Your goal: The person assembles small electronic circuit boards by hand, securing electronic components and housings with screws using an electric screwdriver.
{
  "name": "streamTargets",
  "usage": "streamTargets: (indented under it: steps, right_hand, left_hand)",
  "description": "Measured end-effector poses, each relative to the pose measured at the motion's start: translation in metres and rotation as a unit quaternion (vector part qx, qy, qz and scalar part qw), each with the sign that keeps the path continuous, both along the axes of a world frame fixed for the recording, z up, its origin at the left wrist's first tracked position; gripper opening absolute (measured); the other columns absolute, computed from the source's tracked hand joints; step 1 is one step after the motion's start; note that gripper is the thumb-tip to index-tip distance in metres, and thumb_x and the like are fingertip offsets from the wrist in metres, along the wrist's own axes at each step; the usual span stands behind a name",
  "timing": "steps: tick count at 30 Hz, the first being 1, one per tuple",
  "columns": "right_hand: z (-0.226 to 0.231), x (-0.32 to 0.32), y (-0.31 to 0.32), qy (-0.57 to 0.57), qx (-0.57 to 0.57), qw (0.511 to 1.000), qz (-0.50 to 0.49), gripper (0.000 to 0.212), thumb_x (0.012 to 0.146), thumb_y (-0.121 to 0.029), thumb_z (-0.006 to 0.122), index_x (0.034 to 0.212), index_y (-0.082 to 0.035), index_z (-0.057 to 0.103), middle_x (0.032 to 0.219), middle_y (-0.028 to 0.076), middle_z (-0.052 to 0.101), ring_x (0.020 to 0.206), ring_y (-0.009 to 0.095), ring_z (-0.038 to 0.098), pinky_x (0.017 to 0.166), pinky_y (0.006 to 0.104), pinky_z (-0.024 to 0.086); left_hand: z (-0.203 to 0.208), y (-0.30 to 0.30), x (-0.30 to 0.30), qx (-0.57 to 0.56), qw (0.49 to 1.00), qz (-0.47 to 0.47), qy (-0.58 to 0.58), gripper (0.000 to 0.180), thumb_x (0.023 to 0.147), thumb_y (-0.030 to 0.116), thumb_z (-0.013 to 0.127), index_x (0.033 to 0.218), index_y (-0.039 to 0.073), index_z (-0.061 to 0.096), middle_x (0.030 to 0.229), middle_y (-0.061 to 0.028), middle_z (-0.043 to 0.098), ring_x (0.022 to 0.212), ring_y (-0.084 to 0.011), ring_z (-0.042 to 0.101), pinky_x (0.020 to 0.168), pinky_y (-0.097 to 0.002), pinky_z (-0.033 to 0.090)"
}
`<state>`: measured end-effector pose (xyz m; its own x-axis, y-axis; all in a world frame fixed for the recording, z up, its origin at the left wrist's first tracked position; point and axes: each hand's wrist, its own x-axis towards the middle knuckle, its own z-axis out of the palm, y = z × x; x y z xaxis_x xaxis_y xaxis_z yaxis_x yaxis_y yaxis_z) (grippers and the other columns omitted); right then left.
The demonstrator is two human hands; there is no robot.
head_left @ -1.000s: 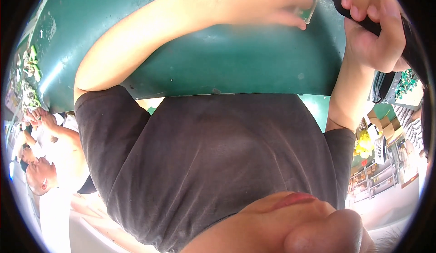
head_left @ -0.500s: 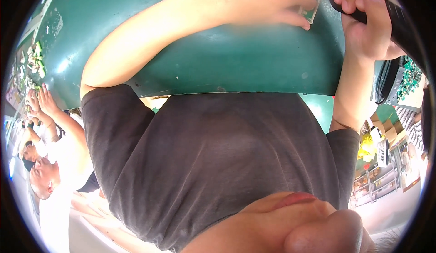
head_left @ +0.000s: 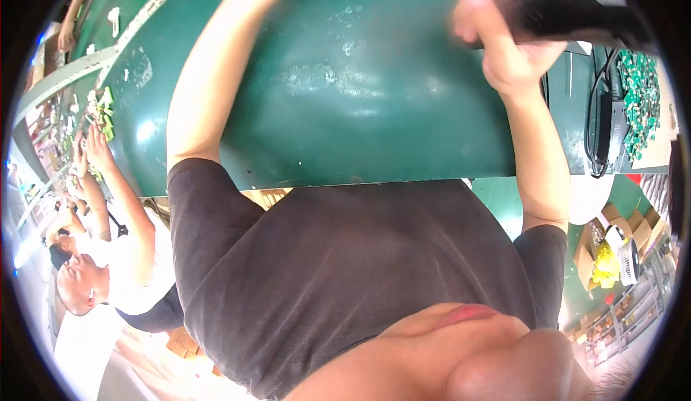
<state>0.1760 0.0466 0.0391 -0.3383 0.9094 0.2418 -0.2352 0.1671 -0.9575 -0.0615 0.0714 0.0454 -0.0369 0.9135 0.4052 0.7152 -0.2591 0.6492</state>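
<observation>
My right hand [head_left: 504,38] is closed around a black, thick-bodied hand tool [head_left: 576,9] at the upper right. The tool is blurred, and its wide end points to the right. Its working tip cannot be made out. My left forearm [head_left: 223,63] reaches up over the green table [head_left: 374,128], and the left hand lies beyond the top edge, out of sight. A small bit of something white shows above the tool at the top edge.
A black box with a coiled cable [head_left: 610,131] sits right of my forearm, beside a heap of small green circuit boards [head_left: 639,106]. At the left, a co-worker's hands [head_left: 93,149] are near green and white parts [head_left: 104,110]. Cardboard boxes [head_left: 637,225] and a yellow bag [head_left: 607,266] stand lower right.
My left hand has gone up and out of view, along with the small metal-and-green piece near it. My right hand and the black tool have shifted left.
</observation>
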Motion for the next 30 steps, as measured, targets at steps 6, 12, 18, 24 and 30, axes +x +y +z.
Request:
streamTargets:
  steps: [6,12,18,24,30]
  right_hand:
    - [-0.015,0.006,0.014,0.042,0.119,0.992,0.012,0.015,0.09,0.005,0.063,0.102,-0.002,0.059,0.075,0.002,0.059,0.06,0.013,0.056,0.055,0.0301,0.046]
    - [-0.019,0.007,0.019,0.032,0.196,0.979,0.054,0.034,0.087,0.014,0.069,0.115,-0.001,0.056,0.081,0.005,0.066,0.061,0.011,0.062,0.052,0.0246,0.05]
    - [-0.024,0.009,0.016,0.04,0.182,0.982,0.016,0.036,0.086,0.014,0.069,0.115,-0.002,0.055,0.081,0.006,0.066,0.062,0.012,0.063,0.051,0.0246,0.05]
    - [0.0,0.033,0.036,0.171,0.21,0.962,0.038,0.042,0.094,0.009,0.054,0.129,-0.015,0.048,0.074,0.008,0.056,0.053,0.018,0.049,0.051,0.0377,0.048]
    - [0.041,0.101,0.076,0.131,0.289,0.948,-0.028,0.008,0.091,-0.002,0.052,0.088,0.003,0.057,0.062,0.015,0.054,0.048,0.022,0.049,0.05,0.0422,0.05]
  left_hand:
    - [-0.017,0.099,-0.091,-0.04,0.984,0.101,0.141,0.082,0.077,0.029,0.083,0.142,0.001,0.043,0.132,-0.0263,0.062,0.119,-0.0369,0.064,0.105,-0.0436,0.05]
    - [-0.037,0.177,-0.153,0.028,0.957,-0.032,0.287,0.095,0.073,0.03,0.086,0.149,-0.003,0.039,0.138,-0.0318,0.056,0.13,-0.0431,0.055,0.112,-0.0442,0.044]
    - [-0.022,0.167,-0.093,-0.073,0.977,-0.002,0.2,0.077,0.068,0.033,0.092,0.127,0.0,0.055,0.113,-0.0225,0.069,0.108,-0.0379,0.067,0.095,-0.0435,0.053]
    - [0.01,0.024,0.033,0.032,0.975,-0.209,0.064,0.041,0.068,0.024,0.091,0.083,0.006,0.058,0.105,-0.0184,0.067,0.102,-0.0369,0.066,0.091,-0.0426,0.054]
    - [-0.026,-0.049,0.084,0.028,0.962,-0.273,0.004,0.043,0.073,0.019,0.088,0.1,0.0,0.06,0.132,-0.024,0.055,0.125,-0.0414,0.054,0.106,-0.0442,0.048]
